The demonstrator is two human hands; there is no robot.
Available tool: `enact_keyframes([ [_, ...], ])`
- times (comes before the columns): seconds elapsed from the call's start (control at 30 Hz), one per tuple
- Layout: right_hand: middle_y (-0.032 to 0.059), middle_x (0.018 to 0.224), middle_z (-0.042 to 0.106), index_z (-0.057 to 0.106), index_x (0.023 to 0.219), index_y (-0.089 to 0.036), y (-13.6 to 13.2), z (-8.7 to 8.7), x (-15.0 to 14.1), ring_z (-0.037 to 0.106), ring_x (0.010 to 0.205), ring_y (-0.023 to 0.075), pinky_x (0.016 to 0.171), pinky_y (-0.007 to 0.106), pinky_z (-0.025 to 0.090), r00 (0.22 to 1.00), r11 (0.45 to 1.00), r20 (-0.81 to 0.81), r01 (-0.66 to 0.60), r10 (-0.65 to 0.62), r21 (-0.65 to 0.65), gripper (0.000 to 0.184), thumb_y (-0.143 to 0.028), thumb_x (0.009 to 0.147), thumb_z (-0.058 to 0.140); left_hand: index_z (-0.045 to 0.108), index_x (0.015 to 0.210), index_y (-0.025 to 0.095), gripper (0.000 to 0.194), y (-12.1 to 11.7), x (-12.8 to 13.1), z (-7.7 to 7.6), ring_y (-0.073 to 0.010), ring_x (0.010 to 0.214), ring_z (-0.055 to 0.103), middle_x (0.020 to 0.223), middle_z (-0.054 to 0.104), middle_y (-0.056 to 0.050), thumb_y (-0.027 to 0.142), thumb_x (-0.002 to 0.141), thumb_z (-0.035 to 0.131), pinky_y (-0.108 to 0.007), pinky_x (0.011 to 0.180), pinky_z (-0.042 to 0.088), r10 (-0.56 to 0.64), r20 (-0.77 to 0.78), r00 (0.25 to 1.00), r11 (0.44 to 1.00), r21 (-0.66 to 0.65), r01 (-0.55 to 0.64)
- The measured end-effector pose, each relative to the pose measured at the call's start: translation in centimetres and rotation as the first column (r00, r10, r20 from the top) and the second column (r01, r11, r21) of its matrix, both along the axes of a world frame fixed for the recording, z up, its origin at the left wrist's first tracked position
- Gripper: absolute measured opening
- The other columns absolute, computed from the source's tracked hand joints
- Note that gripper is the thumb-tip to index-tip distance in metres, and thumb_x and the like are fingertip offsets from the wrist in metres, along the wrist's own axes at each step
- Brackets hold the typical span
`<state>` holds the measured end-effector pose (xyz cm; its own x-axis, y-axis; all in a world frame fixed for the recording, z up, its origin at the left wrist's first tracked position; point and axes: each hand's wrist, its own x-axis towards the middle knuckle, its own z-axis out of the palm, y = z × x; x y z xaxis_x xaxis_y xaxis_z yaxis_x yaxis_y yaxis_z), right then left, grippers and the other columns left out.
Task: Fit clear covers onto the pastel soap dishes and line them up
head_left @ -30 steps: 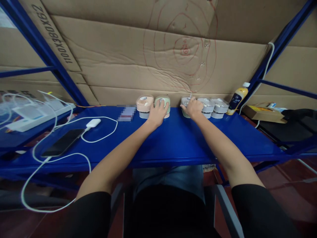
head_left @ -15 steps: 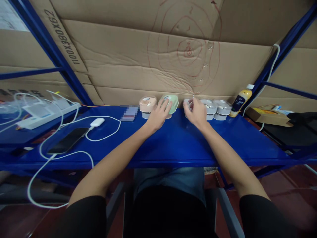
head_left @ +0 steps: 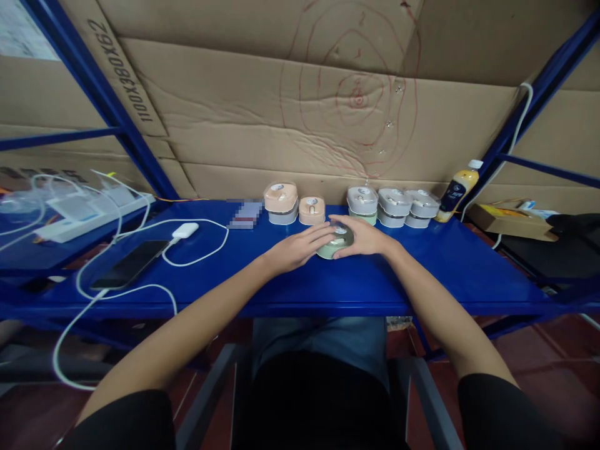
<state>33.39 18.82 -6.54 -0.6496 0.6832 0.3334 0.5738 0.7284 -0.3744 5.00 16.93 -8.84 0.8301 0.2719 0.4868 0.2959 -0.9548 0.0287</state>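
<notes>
Four box pairs [head_left: 394,203] stood stacked mid-frame, one peach box [head_left: 312,212] unpaired; right hand [head_left: 366,237] pinched a loose green box [head_left: 330,250], left hand [head_left: 296,247] touching it, fingers extended.

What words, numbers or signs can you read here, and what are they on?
"1100X380X62": on the cardboard.
Dark print low on the left cardboard: too blurred.
Bottle label: pale writing, too small.
Round stickers on the boxes: too small.
Flat thing left of the boxes: pixelated.
Paper, top left: blurred.
Marks inside the red rings: too unclear.
</notes>
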Motion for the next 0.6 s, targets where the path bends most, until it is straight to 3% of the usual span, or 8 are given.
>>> enact_keyframes([
  [0.1,0.0156,0.144,0.069,0.059,0.157,-0.023,-0.1,-0.4,-0.6,0.065,0.135,0.0377,0.119,0.058,0.050,0.999,0.999,0.019,0.047,-0.048,0.021,0.102,-0.067,0.072,0.095,0.050,0.163,0.024,0.061,0.3,-0.1,-0.3,-0.0286,0.165,0.042,0.173,0.051,-0.015,0.005,0.105,0.047,-0.055,0.134,0.045,0.041,0.019,0.999,0.999,-0.035,-0.040],
  [0.2,0.0137,0.132,0.069,0.063,0.150,-0.022,-0.5,-0.6,-1.6,0.069,0.123,0.0356,0.111,0.053,0.055,0.990,0.990,0.052,0.132,-0.134,0.051,0.098,-0.071,0.071,0.095,0.052,0.160,0.021,0.060,0.6,-0.4,-0.4,-0.0308,0.163,0.046,0.172,0.050,-0.018,0.005,0.102,0.050,-0.056,0.132,0.047,0.089,0.021,0.996,0.993,-0.077,-0.087],
  [0.43,0.0167,0.128,0.067,0.063,0.146,-0.020,-2.1,-0.4,-3.9,0.069,0.121,0.0391,0.105,0.051,0.056,0.940,0.953,0.170,0.279,-0.296,0.117,0.093,-0.082,0.080,0.082,0.054,0.157,0.024,0.076,1.5,-1.2,0.4,-0.0327,0.160,0.050,0.169,0.054,-0.016,0.011,0.084,0.070,-0.056,0.131,0.045,0.096,0.036,0.995,0.961,-0.264,-0.083],
  [0.6,0.0213,0.131,0.066,0.059,0.151,-0.015,-3.2,-0.2,-5.0,0.067,0.123,0.0438,0.106,0.055,0.055,0.909,0.943,0.264,0.283,-0.322,0.174,0.098,-0.082,0.083,0.080,0.058,0.152,0.022,0.078,2.0,-1.2,0.0,-0.0377,0.153,0.057,0.162,0.060,-0.019,0.037,0.082,0.087,-0.057,0.128,0.047,0.127,0.079,0.989,0.932,-0.351,-0.092],
])
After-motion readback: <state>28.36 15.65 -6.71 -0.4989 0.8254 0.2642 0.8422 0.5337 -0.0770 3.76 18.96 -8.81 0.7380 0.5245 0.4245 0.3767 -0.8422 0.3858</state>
